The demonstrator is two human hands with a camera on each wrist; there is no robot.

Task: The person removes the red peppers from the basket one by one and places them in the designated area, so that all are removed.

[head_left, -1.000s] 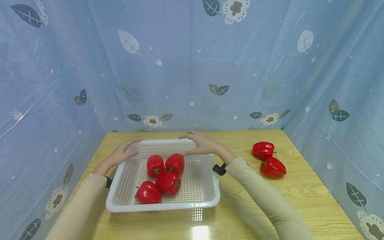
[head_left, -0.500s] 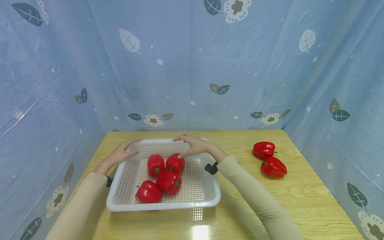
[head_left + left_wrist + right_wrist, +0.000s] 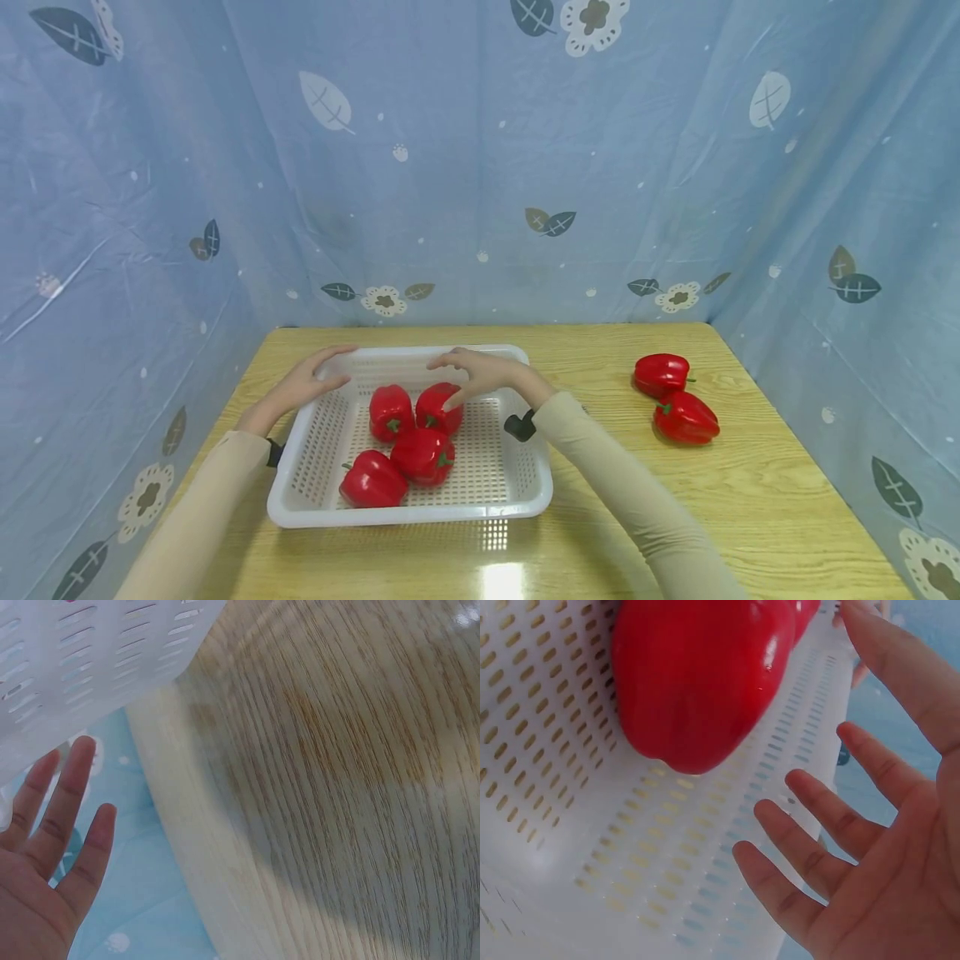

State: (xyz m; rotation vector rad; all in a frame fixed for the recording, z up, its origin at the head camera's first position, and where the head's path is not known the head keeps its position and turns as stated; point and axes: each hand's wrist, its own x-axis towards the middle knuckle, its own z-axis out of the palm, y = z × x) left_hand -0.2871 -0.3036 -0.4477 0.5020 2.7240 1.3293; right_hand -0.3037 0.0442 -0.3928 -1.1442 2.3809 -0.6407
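A white perforated basket (image 3: 408, 517) stands on the table with several red bell peppers in it, one of them a back pepper (image 3: 431, 404). My left hand (image 3: 298, 387) is at the basket's back left corner; in the left wrist view its fingers (image 3: 71, 776) lie spread beside the basket's outer wall (image 3: 82, 667). Over the basket's back right part hovers my right hand (image 3: 483, 372), thumb near the back pepper. Spread, slightly bent fingers (image 3: 810, 859) of that hand show in the right wrist view beside a red pepper (image 3: 697, 682), gripping nothing.
Two more red peppers, one behind (image 3: 660, 375) and one in front (image 3: 686, 418), lie touching on the right side of the wooden table (image 3: 750, 517). A blue patterned curtain (image 3: 450, 183) surrounds the table at the back and both sides.
My right hand has moved left from the basket's back right rim to over the inside, near the back pepper. My left hand has hardly moved, and the peppers lie as before.
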